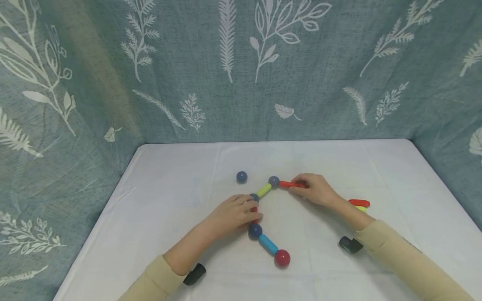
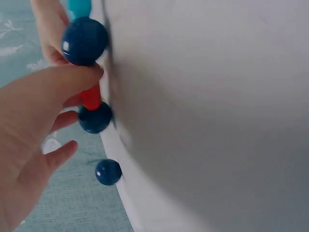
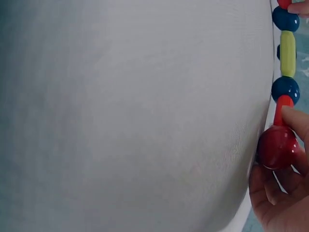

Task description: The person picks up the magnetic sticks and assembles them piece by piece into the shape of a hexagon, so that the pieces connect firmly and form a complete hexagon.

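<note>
A chain of balls and rods [image 1: 265, 190] stretches between both hands and on past the left hand [image 1: 232, 216], toward the person. The left hand pinches a red rod [image 2: 91, 98] within it; the right hand [image 1: 315, 189] grips the end with a red ball [image 3: 277, 147]. Beyond the left hand, a loose blue ball [image 1: 242, 177] sits on the bench [image 1: 173, 175]; spare rods [image 1: 359, 203] lie beside the right forearm.

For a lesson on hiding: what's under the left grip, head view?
Parts of a red rod and blue ball show; whatever else the left grip covers is hidden.
</note>
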Demonstrator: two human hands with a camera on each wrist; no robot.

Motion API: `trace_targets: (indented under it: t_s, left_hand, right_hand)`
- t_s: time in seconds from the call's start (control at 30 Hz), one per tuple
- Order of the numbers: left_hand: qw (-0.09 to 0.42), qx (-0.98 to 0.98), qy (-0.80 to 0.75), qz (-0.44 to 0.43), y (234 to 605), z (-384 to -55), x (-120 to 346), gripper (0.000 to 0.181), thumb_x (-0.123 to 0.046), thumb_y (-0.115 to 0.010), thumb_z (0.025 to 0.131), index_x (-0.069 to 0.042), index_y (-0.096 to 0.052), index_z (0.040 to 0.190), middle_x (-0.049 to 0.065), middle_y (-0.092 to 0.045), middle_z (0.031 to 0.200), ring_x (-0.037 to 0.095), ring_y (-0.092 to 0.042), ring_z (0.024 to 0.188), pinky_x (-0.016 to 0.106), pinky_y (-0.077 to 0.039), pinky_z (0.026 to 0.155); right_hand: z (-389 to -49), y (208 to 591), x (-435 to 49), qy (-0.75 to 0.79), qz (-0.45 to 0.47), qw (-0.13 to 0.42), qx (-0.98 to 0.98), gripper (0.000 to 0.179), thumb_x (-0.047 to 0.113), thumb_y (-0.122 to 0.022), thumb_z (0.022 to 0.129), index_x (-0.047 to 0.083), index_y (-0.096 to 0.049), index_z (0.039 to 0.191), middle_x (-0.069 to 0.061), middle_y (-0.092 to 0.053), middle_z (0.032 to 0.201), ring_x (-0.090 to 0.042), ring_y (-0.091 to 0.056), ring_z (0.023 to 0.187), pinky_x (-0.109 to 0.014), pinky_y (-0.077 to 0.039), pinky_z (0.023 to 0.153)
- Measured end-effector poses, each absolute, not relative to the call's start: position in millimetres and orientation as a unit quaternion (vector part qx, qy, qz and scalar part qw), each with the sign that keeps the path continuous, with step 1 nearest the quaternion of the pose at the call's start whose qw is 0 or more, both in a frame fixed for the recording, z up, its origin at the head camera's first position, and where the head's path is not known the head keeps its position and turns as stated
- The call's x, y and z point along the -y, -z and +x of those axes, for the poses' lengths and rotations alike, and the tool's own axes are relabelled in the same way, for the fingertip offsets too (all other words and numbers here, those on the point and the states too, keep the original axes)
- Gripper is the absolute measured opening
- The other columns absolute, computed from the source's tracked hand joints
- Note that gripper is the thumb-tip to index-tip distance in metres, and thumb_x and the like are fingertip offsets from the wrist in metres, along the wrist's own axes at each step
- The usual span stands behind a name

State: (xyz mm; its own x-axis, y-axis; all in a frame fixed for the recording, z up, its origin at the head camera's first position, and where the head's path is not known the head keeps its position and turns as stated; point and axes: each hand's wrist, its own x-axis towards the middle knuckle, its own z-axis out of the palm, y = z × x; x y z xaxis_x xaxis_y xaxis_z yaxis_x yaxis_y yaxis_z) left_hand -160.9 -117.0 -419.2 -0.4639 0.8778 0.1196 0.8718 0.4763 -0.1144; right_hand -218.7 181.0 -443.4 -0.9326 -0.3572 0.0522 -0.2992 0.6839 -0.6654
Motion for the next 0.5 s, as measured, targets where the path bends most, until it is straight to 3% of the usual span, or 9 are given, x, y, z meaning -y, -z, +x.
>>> trace_targets:
  t_s: [0.07,0.17,0.3,0.5]
  left_hand:
    - [0.063,0.852,0.039,-0.518,420.3,-159.5,116.1,0.028,-0.013,-0.069,0.088,-0.02,-0.07,0.114,0.002,-0.062,0.116,0.02,-0.053,0.117,0.033,-0.039,0.105]
    - [-0.025,0.834,0.159,-0.528,419.5,-155.2,111.9,0.036,-0.01,-0.062,0.085,-0.014,-0.067,0.121,0.003,-0.061,0.122,0.018,-0.051,0.121,0.031,-0.036,0.107]
    - [-0.125,0.809,0.253,-0.515,420.6,-146.1,98.8,0.041,-0.028,-0.067,0.088,-0.015,-0.065,0.127,-0.003,-0.063,0.123,0.008,-0.052,0.118,0.024,-0.038,0.103]
    - [-0.115,0.819,0.218,-0.519,434.3,-135.0,78.4,0.046,-0.054,-0.071,0.083,-0.024,-0.07,0.118,-0.018,-0.065,0.101,-0.005,-0.051,0.094,0.015,-0.038,0.089]
  right_hand:
    - [-218.3,443.8,-179.9,0.354,-0.18,0.042,-0.917,0.024,0.021,-0.072,0.089,0.006,-0.07,0.107,-0.001,-0.061,0.08,-0.013,-0.055,0.063,-0.028,-0.047,0.058]
    - [-218.0,444.6,-179.4,0.352,-0.177,0.043,-0.918,0.024,0.022,-0.072,0.089,0.006,-0.07,0.107,-0.001,-0.061,0.08,-0.012,-0.055,0.063,-0.028,-0.047,0.058]
    - [-218.6,445.0,-180.7,0.355,-0.17,0.048,-0.918,0.025,0.023,-0.071,0.09,0.006,-0.07,0.108,-0.001,-0.061,0.081,-0.012,-0.057,0.063,-0.029,-0.048,0.058]
    - [-218.9,445.5,-180.6,0.36,-0.167,0.049,-0.917,0.026,0.024,-0.072,0.089,0.006,-0.069,0.108,-0.001,-0.061,0.081,-0.013,-0.056,0.063,-0.029,-0.048,0.058]
